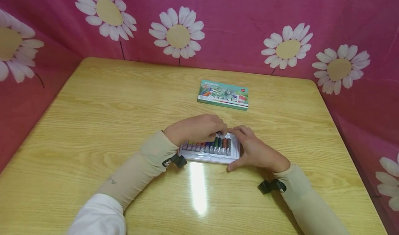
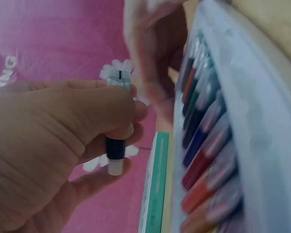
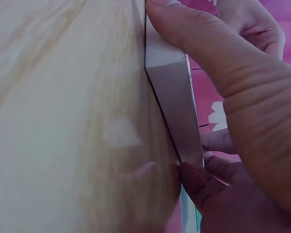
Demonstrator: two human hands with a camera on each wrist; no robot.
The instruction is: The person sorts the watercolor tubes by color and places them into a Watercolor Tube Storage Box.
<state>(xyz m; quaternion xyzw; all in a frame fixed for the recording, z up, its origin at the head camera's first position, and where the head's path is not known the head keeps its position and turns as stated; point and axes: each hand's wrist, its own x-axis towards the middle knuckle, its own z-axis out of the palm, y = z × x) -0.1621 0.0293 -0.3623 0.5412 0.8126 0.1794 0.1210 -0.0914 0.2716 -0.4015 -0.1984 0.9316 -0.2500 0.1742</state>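
My left hand [image 1: 199, 128] pinches a small paint tube [image 2: 116, 148] with a dark band, a white cap and a silvery crimped end, above the tray's back edge. Below it, a white plastic tray [image 1: 205, 157] lies on the table with a row of coloured paint tubes [image 2: 199, 160] in it. At the tray's right end, my right hand [image 1: 258, 151] grips it, thumb at the front edge and fingers at the back corner. In the right wrist view the tray's white side wall [image 3: 172, 92] shows between thumb and fingers.
A green illustrated paint box [image 1: 223, 94] lies flat behind the tray. The wooden table [image 1: 124, 99] is bordered by a pink cloth [image 1: 230, 27] with large daisies at the back and sides. Light reflects off the tabletop in front of the tray.
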